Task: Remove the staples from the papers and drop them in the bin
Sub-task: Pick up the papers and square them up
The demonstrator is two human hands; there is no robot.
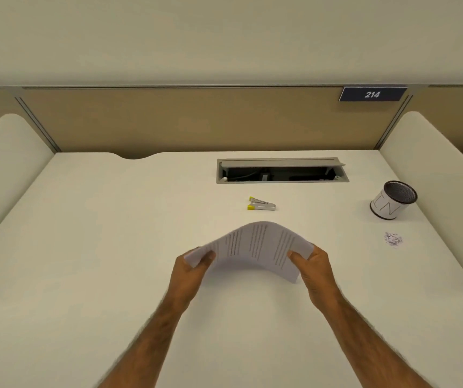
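Observation:
Both hands hold a printed stack of papers [255, 247] above the middle of the desk, and the sheets bow upward between them. My left hand [189, 271] pinches the left edge, my right hand [313, 268] pinches the right edge. No staple is visible on the papers from here. A silver staple remover with yellow tips [261, 203] lies on the desk beyond the papers. The bin [392, 201], a small mesh cup wrapped in white paper, stands at the far right. A little heap of loose staples [393, 238] lies on the desk just in front of it.
An open cable hatch [282, 170] is set into the white desk [99, 247] behind the staple remover. Cream side dividers rise on the left and right. A tan back panel carries a dark sign reading 214 [372, 94].

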